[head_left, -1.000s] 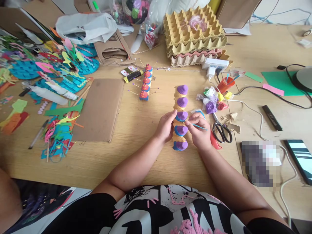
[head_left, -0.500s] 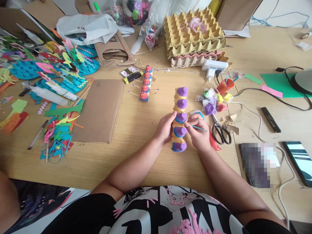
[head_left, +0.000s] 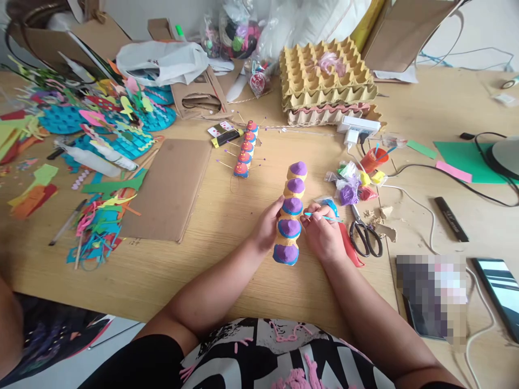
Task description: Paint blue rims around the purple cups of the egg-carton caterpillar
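Note:
An egg-carton strip (head_left: 292,206) with purple-topped bumps, several of them edged in blue, is held by its left side in my left hand (head_left: 268,226). My right hand (head_left: 323,232) pinches a thin light-blue stick (head_left: 322,217) just right of the strip, its tip close to the middle bumps. Behind and to the left stands a finished-looking strip (head_left: 246,149) in red and blue, with drawn faces and pins sticking out of its sides. Blue clay in a plastic bag (head_left: 330,206) lies beyond my right hand.
Scissors (head_left: 366,237), clay bags (head_left: 349,189), an orange cup (head_left: 373,160) and phones (head_left: 498,292) are on the right. Egg trays (head_left: 328,81) stand at the back. Cardboard (head_left: 166,189), glue bottles (head_left: 91,159) and paper scraps (head_left: 101,232) lie left.
The strip has tilted and shifted slightly left with my left hand. My right hand has drawn back a little from it, still pinching the stick. The camera view has shifted too.

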The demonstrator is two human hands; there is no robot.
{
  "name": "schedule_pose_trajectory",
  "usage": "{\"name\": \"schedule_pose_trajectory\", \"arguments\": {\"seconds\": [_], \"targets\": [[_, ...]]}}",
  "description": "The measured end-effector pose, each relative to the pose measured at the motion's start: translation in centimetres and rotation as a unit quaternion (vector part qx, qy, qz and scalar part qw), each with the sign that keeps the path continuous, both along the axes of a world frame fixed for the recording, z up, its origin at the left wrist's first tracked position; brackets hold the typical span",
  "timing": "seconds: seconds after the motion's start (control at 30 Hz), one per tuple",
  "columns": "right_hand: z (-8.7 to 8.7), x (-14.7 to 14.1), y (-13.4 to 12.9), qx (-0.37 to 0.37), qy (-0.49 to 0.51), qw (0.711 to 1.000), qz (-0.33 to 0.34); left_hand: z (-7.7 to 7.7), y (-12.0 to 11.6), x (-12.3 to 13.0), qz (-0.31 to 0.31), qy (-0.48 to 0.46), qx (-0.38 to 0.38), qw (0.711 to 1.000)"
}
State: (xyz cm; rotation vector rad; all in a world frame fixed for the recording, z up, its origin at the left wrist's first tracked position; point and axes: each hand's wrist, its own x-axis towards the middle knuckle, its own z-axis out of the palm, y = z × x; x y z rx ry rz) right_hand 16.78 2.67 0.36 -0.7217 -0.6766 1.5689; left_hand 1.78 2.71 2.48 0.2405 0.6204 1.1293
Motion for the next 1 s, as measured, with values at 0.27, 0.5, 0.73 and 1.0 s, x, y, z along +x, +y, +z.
{"name": "schedule_pose_trajectory", "arguments": {"seconds": [0.27, 0.5, 0.73, 1.0], "targets": [[0.3, -0.3, 0.0, -0.038, 0.078, 0.996, 0.015, 0.1, -0.1, 0.2, -0.01, 0.019, -0.01, 1.0], [-0.2, 0.1, 0.6, -0.056, 0.108, 0.992, 0.026, 0.1, 0.3, -0.3, -0.009, -0.003, -0.039, 0.999], [-0.7, 0.8, 1.4, -0.062, 0.123, 0.99, 0.021, 0.0, 0.6, -0.2, -0.025, -0.024, -0.053, 0.998], [-0.8, 0.5, 1.6, -0.053, 0.109, 0.993, 0.01, 0.4, 0.6, 0.2, -0.019, -0.015, -0.027, 0.999]]}}
